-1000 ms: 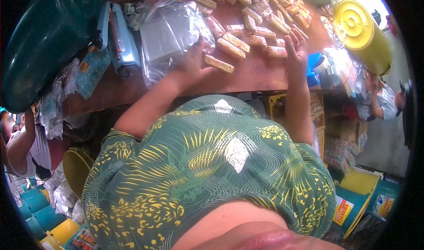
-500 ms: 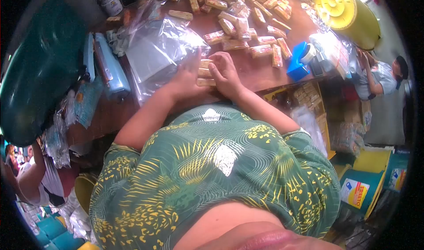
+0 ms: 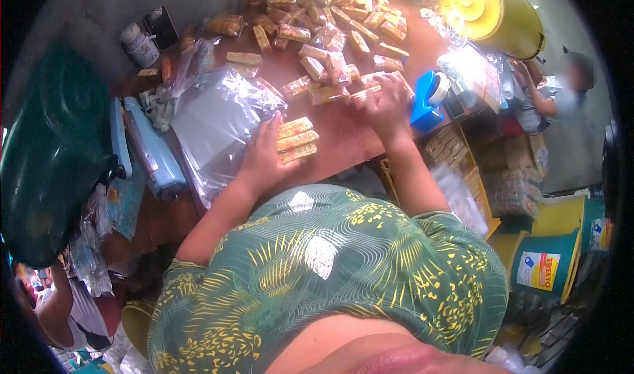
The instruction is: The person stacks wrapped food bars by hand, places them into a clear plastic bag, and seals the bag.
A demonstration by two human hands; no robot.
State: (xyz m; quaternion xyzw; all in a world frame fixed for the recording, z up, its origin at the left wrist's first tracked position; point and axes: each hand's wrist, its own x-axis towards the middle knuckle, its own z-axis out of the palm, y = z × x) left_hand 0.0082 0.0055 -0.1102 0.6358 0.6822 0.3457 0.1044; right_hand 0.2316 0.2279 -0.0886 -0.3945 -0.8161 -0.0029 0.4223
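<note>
My left hand (image 3: 263, 154) is closed around the left ends of three pale, crumbly-looking snack bars (image 3: 297, 140), lined up side by side near the table's front edge. Whether these bars are wrapped, I cannot make out. Farther right, my right hand (image 3: 391, 110) has its fingers bent down over wrapped snack bars (image 3: 364, 98) at the near edge of a loose pile. The hand covers part of those bars, and its fingertips are slightly blurred. Beside my left hand lies a stack of clear plastic bags (image 3: 214, 123).
A blue tape dispenser (image 3: 426, 113) stands just right of my right hand. The bar pile (image 3: 330, 34) spreads toward the back. A yellow bucket (image 3: 492, 10) lies at back right, near another person (image 3: 545, 96). Blue sealer-like devices (image 3: 153, 149) are at left.
My hands were together around the bars in front of me. They have parted: the right moved right onto the pile, while the left keeps the three bars. The view has shifted.
</note>
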